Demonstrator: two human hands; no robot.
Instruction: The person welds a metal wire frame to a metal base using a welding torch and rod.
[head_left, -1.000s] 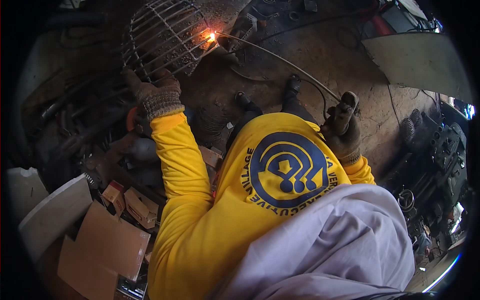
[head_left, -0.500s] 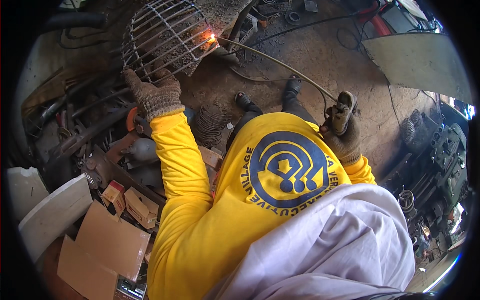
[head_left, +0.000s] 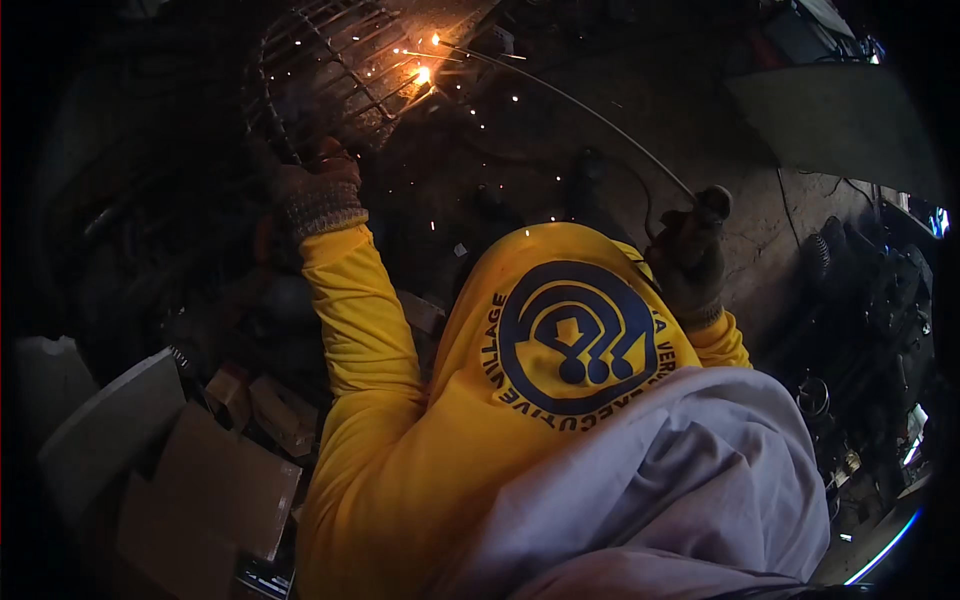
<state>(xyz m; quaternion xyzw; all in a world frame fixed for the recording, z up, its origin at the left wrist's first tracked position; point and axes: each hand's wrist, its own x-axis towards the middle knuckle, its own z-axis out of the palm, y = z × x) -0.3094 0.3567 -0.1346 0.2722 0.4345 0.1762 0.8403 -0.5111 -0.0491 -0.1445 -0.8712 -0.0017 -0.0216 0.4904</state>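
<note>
A rounded metal grate (head_left: 345,62) of parallel bars is at the upper left. My left hand (head_left: 325,190), in a knit work glove, is closed on its near edge; shadow hides part of the fingers. My gloved right hand (head_left: 690,262) grips a welding electrode holder (head_left: 712,203), from which a long thin welding rod (head_left: 621,131) reaches left toward the grate. The rod's tip glows, a small gap from a bright hot spot (head_left: 423,75) at the grate's right corner. Sparks scatter below and around it.
Cardboard pieces (head_left: 215,480) and small boxes (head_left: 283,413) lie at lower left, beside a curved pale panel (head_left: 110,415). Another curved sheet (head_left: 835,125) stands at upper right. Dim machinery lines the right side, and a cable hangs near my right hand.
The picture has become much darker. The rod's tip has shifted up, away from the grate's corner, and sparks now fly widely. My left hand keeps its place; the holder has tilted slightly.
</note>
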